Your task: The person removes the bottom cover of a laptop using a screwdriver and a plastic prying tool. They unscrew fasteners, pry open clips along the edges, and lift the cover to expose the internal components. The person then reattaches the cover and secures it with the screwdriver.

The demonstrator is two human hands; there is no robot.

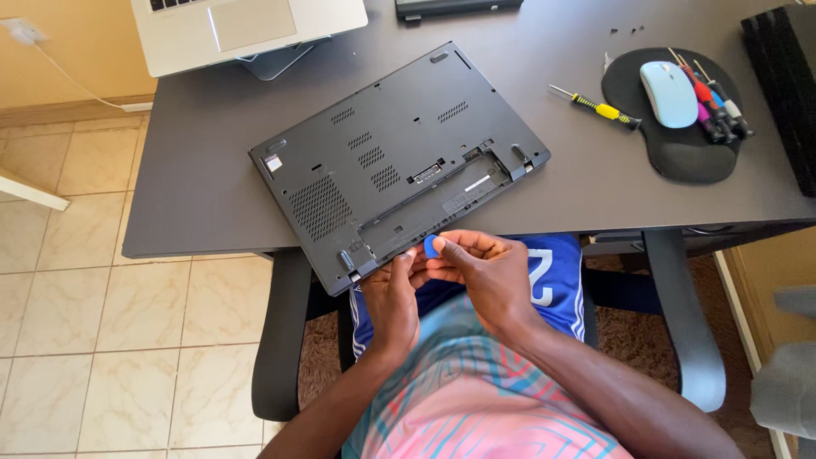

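Head view: the right hand (484, 272) is pinching a blue pick (432, 247) between thumb and forefinger, fingers closed on it. The left hand (395, 289) is sitting just beside it with fingertips bunched together near the pick; whether it is actually touching the pick cannot be told. Both hands are hovering at the near edge of the desk (195, 187), just beside the near edge of the laptop (391, 161), which is lying bottom-up and angled across the desk's middle (its battery bay is showing open along that edge).

A yellow-handled screwdriver (595, 106) is lying toward the right, beside a mouse pad (680, 153) carrying a pale mouse (668, 92) and more screwdrivers (714, 102). Small dark screws (625, 31) are sitting loose near the far right corner. A second, open laptop (246, 25) is standing at the far edge.

Risk, as a judgement: the laptop is overhanging the near edge slightly, so sideways force from the pick could be sliding it off; the loose screws could be rolling away if the desk is being jolted.
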